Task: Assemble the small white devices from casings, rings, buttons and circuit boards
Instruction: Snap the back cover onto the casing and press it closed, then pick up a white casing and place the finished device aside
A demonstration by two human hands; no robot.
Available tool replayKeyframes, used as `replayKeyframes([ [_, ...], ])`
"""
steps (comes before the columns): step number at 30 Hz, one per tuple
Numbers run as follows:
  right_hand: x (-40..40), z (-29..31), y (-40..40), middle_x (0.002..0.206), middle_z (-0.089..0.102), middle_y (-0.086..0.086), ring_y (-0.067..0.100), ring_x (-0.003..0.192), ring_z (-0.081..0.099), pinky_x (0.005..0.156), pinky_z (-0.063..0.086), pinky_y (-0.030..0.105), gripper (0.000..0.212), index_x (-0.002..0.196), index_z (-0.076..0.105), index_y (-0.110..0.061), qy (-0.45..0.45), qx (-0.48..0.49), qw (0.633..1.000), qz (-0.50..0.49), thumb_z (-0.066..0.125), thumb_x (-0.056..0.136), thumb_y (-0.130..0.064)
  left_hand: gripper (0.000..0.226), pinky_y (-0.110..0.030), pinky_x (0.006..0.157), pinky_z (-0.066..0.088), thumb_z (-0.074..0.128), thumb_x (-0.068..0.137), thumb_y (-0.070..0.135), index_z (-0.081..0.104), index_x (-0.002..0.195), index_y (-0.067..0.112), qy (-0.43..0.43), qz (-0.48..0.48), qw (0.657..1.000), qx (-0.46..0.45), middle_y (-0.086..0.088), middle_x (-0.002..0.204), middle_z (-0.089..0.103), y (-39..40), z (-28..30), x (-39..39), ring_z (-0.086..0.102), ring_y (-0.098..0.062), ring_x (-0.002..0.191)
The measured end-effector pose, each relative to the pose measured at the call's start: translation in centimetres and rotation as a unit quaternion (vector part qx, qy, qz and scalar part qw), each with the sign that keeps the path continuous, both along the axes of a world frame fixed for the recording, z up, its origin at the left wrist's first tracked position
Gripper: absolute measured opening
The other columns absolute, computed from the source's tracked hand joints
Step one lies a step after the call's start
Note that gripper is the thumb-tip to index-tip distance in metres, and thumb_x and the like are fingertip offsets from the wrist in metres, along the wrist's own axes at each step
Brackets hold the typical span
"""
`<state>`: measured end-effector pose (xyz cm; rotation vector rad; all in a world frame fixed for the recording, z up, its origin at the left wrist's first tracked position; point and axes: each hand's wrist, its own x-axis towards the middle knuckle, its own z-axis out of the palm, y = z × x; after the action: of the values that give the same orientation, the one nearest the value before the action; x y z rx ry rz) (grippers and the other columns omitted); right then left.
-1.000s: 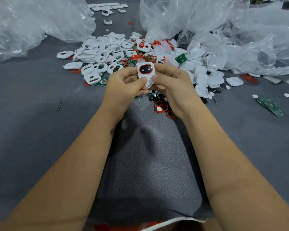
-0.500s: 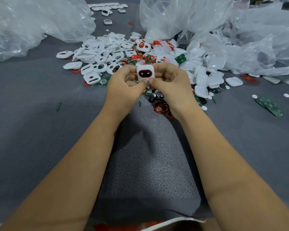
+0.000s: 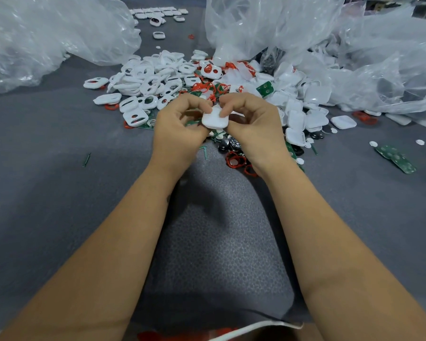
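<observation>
A small white device (image 3: 215, 120) is held between both hands above the grey table, its plain white back facing me. My left hand (image 3: 180, 129) grips its left side with curled fingers. My right hand (image 3: 253, 124) pinches its right side, fingertips on top. Behind the hands lies a heap of white front casings (image 3: 148, 82) with cut-outs, mixed with red rings (image 3: 202, 87). White back covers (image 3: 305, 112) pile up to the right. Black buttons (image 3: 228, 143) and more red rings (image 3: 235, 159) lie under my right hand. A green circuit board (image 3: 265, 87) sits in the pile.
Crumpled clear plastic bags lie at the back left (image 3: 47, 35) and back right (image 3: 330, 45). A green board strip (image 3: 395, 158) and white round caps (image 3: 373, 143) lie at the right. Finished devices (image 3: 158, 14) are lined up at the far back. A grey foam mat (image 3: 219, 242) lies between my forearms.
The device was turned over: its red-ringed black face pointed at me before, now the plain white back shows. Both hands lowered slightly and kept their hold.
</observation>
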<state>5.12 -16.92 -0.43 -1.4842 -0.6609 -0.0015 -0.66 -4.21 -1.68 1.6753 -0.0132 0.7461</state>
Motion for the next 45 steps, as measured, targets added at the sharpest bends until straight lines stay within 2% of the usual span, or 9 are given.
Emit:
replayKeyframes([
  [8, 0.2, -0.1, 0.1, 0.099, 0.063, 0.015, 0.022, 0.101, 0.064, 0.090, 0.053, 0.031, 0.029, 0.082, 0.063, -0.001, -0.009, 0.027, 0.999, 0.017, 0.059, 0.074, 0.027, 0.032, -0.020, 0.081, 0.051, 0.066, 0.078, -0.016, 0.054, 0.082, 0.013, -0.035, 0.000, 0.999, -0.011, -0.009, 0.097, 0.067, -0.1, 0.2, -0.1, 0.067, -0.009, 0.095],
  [14, 0.4, -0.1, 0.1, 0.093, 0.064, 0.007, 0.007, 0.092, 0.063, 0.084, 0.050, 0.024, 0.042, 0.071, 0.060, -0.014, -0.017, 0.053, 0.998, 0.023, 0.058, 0.070, 0.028, 0.047, -0.026, 0.076, 0.053, 0.072, 0.075, -0.009, 0.044, 0.100, 0.020, -0.039, -0.002, 0.998, -0.057, -0.015, 0.104, 0.067, -0.4, 0.6, -0.4, 0.070, -0.022, 0.089],
  [21, 0.4, 0.1, -0.1, 0.090, 0.066, 0.007, 0.017, 0.085, 0.062, 0.078, 0.051, 0.033, 0.033, 0.076, 0.064, -0.018, 0.016, 0.042, 0.999, 0.027, 0.063, 0.076, 0.015, 0.020, -0.021, 0.077, 0.053, 0.072, 0.081, -0.001, 0.068, 0.100, 0.006, -0.006, 0.032, 0.999, -0.001, -0.005, 0.095, 0.072, -0.7, 0.6, -0.6, 0.069, -0.012, 0.088],
  [28, -0.1, 0.8, -1.3, 0.084, 0.066, 0.004, 0.012, 0.076, 0.061, 0.068, 0.051, 0.026, 0.009, 0.096, 0.064, -0.014, 0.098, 0.052, 0.990, -0.090, 0.062, 0.091, -0.006, 0.016, -0.020, 0.071, 0.054, 0.069, 0.088, 0.014, 0.074, 0.100, 0.022, 0.054, 0.059, 0.997, -0.012, 0.013, 0.086, 0.074, -4.0, 1.7, 1.6, 0.068, -0.002, 0.077],
  [34, 2.4, 1.6, -8.9, 0.073, 0.060, 0.001, 0.016, 0.070, 0.056, 0.066, 0.048, 0.029, 0.006, 0.091, 0.065, -0.008, 0.135, 0.074, 0.930, -0.333, 0.063, 0.092, -0.013, 0.030, -0.017, 0.091, 0.047, 0.057, 0.094, 0.012, 0.065, 0.123, 0.013, 0.119, -0.032, 0.991, 0.060, 0.004, 0.114, 0.067, -11.9, 2.9, 3.9, 0.062, -0.004, 0.099],
  [37, 4.1, 1.8, -14.5, 0.072, 0.058, 0.003, 0.016, 0.068, 0.054, 0.065, 0.046, 0.030, 0.012, 0.085, 0.066, -0.006, 0.154, 0.032, 0.891, -0.427, 0.062, 0.092, -0.014, 0.025, -0.019, 0.091, 0.047, 0.054, 0.094, 0.009, 0.071, 0.110, 0.017, 0.141, -0.085, 0.984, 0.069, 0.007, 0.106, 0.068, -14.4, 2.7, 3.5, 0.061, -0.007, 0.100],
  [40, 5.4, 1.7, -18.9, 0.077, 0.059, 0.004, 0.012, 0.065, 0.050, 0.057, 0.042, 0.019, 0.019, 0.091, 0.067, 0.001, 0.170, 0.002, 0.862, -0.477, 0.052, 0.093, -0.010, 0.024, -0.006, 0.078, 0.042, 0.053, 0.094, 0.008, 0.072, 0.098, 0.020, 0.150, -0.125, 0.977, 0.085, 0.011, 0.097, 0.066, -16.0, 2.2, 3.1, 0.059, -0.005, 0.092],
  [42, 5.8, 1.3, -20.6, 0.091, 0.061, 0.003, 0.016, 0.081, 0.048, 0.065, 0.043, 0.019, 0.018, 0.099, 0.064, -0.004, 0.182, -0.032, 0.839, -0.511, 0.049, 0.092, -0.010, 0.023, -0.004, 0.075, 0.040, 0.053, 0.094, 0.007, 0.073, 0.099, 0.018, 0.149, -0.132, 0.975, 0.095, 0.010, 0.095, 0.066, -16.6, 1.8, 3.0, 0.057, -0.004, 0.089],
  [45, 5.6, 0.6, -21.2, 0.137, 0.045, 0.014, 0.030, 0.121, 0.043, 0.097, 0.041, 0.035, 0.038, 0.129, 0.053, -0.008, 0.214, -0.172, 0.775, -0.569, 0.047, 0.091, -0.012, 0.023, -0.009, 0.074, 0.043, 0.053, 0.094, 0.007, 0.073, 0.099, 0.017, 0.157, -0.134, 0.975, 0.088, 0.007, 0.093, 0.068, -16.8, 1.1, 2.8, 0.058, -0.006, 0.085],
])
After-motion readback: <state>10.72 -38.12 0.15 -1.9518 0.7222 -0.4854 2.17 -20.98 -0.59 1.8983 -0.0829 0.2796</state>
